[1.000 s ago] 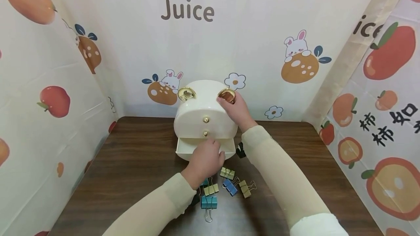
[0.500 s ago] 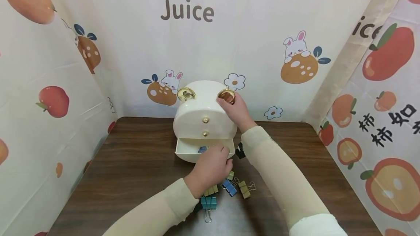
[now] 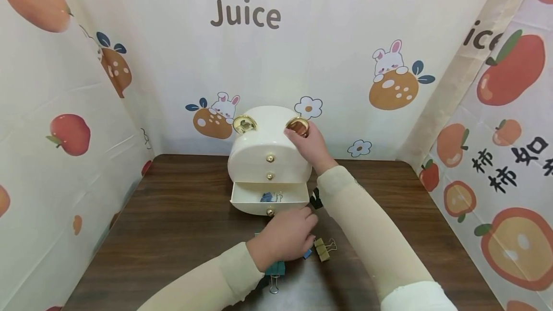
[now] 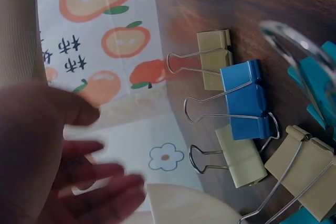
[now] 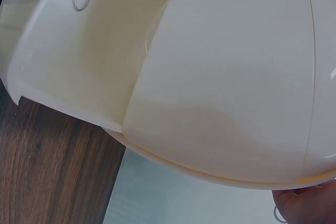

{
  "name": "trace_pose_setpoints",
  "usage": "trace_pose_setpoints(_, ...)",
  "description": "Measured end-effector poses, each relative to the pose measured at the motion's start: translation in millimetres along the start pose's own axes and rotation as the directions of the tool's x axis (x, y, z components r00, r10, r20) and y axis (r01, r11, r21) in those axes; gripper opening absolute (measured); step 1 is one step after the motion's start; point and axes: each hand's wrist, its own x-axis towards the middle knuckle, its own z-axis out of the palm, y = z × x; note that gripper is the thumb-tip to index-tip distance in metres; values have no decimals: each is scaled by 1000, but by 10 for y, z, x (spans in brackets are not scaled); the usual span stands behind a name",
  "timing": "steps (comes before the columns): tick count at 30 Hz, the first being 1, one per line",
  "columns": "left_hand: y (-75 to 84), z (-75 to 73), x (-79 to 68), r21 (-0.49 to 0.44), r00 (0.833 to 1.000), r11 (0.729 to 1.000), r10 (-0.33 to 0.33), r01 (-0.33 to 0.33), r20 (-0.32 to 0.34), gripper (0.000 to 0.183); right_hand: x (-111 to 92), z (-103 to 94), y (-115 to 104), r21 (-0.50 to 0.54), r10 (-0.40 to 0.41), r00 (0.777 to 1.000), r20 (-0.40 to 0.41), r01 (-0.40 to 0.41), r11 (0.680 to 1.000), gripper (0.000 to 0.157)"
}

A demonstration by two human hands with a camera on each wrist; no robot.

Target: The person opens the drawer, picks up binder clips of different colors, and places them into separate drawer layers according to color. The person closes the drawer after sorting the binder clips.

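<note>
A white rounded drawer box [image 3: 271, 131] with gold-rimmed ears stands on the table, its lowest drawer [image 3: 246, 193] pulled out. Inside that drawer lies a blue binder clip [image 3: 266, 197]. With thumb in front and fingers behind, my right hand [image 3: 316, 148] grips the box's right ear. My left hand [image 3: 285, 236] hovers before the drawer, holding nothing; its fingers look loosely spread in the left wrist view. Near it on the table are a blue binder clip [image 4: 244, 98], several gold binder clips [image 4: 241, 156] and a teal binder clip [image 3: 275, 269]. The left hand partly covers them in the head view.
A black object [image 3: 316, 199] lies close to the box's right side, partly hidden by the right sleeve. Fruit-printed cloth [image 3: 324, 52] encloses the wooden table [image 3: 173, 234] at the back and sides. A gold knob [image 3: 270, 212] is on the open drawer's front.
My left hand has moved from over the drawer down and rightward toward the clips. A blue binder clip has come into view in the drawer. The right hand stays on the ear.
</note>
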Motion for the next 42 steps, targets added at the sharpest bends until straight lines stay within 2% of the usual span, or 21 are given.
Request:
trace_pose_setpoints(4,30,51,-8,43,987,989,141,-145,71,15,-8,-6,-6,10,10,1000,2,-10,1000,74)
trace_pose_setpoints(7,59,86,-26,49,979,983,170,-176,115,16,-8,-6,-6,12,9,1000,1,-9,1000,73)
trace_pose_setpoints(12,98,171,-42,41,971,985,159,-168,176,20,-13,-1,-11,17,-2,1000,7,2,1000,71)
trace_pose_setpoints(18,125,262,-55,35,965,986,150,-161,216,25,-30,0,-23,24,-5,1000,14,5,1000,69)
trace_pose_setpoints(26,163,278,-74,43,948,982,163,-181,275,28,-27,-4,-21,26,-7,1000,13,7,1000,69)
trace_pose_setpoints(35,166,361,-46,56,975,989,125,-137,183,24,-26,-1,-18,29,-2,1000,13,2,1000,70)
trace_pose_setpoints(39,173,362,-18,86,978,990,90,-108,189,27,-30,-9,-21,37,0,1000,11,0,999,70)
trace_pose_setpoints(42,177,371,-5,108,973,990,66,-92,222,24,-32,-10,-16,38,5,1000,15,-5,999,70)
